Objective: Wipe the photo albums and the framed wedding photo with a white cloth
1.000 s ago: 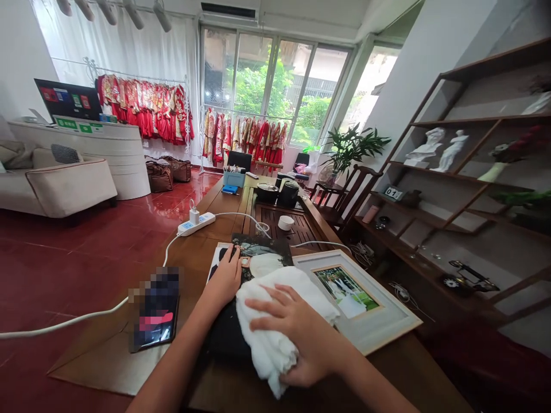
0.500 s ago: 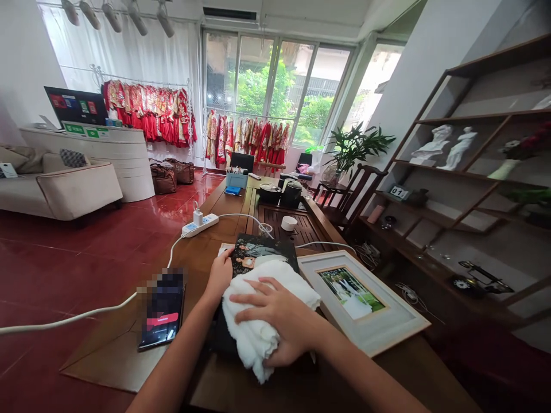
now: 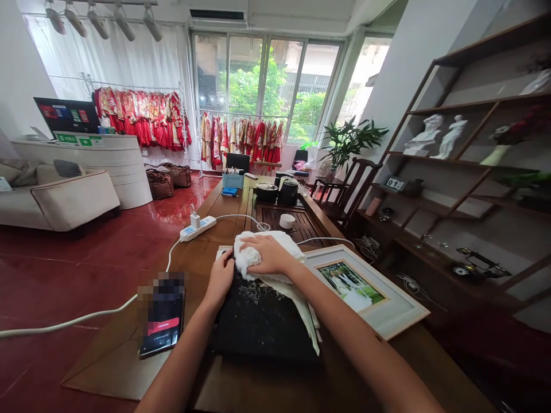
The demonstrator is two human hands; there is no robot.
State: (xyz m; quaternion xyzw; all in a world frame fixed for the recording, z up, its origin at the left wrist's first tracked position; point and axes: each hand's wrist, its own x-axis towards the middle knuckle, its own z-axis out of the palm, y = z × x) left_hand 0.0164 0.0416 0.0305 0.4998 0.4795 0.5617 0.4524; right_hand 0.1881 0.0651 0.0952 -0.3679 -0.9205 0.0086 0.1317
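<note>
A dark photo panel (image 3: 267, 324) lies on the wooden table in front of me, with a pale dress printed down its right side. My left hand (image 3: 221, 275) grips its upper left edge, fingers closed round the side. On the panel's far end sits a bunched white towel (image 3: 247, 252), and it covers the picture there. My right hand (image 3: 271, 255) is pressed down on the towel and holds it, its fingertips partly hidden in the folds. Just right of the panel lies a framed photo (image 3: 307, 258) with a wide pale border.
A phone (image 3: 161, 327) lies left of my forearm. Behind it are a white power strip (image 3: 198, 228) and its cable. Farther back stand a small white cup (image 3: 287, 221), a black kettle (image 3: 287, 192) and a blue box (image 3: 233, 179). Shelves (image 3: 456, 160) line the right.
My right hand has slid the towel away from me, from the near part of the panel to its far end. The near dark surface now shows. My left hand keeps its hold.
</note>
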